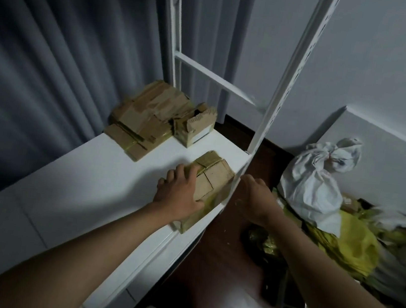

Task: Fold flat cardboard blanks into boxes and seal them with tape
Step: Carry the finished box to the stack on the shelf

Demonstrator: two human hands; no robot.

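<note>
White shelf board [92, 190] on white metal rack. Taped cardboard box [212, 181] at front-right edge, near upright post. Pile of flattened blanks [144, 119] at back, small torn-open box [196, 127] touching its right side.

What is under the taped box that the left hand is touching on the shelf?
The taped box sits on the white shelf, near its front edge. The left hand rests on its top. The box covers whatever might lie directly beneath it.
</note>
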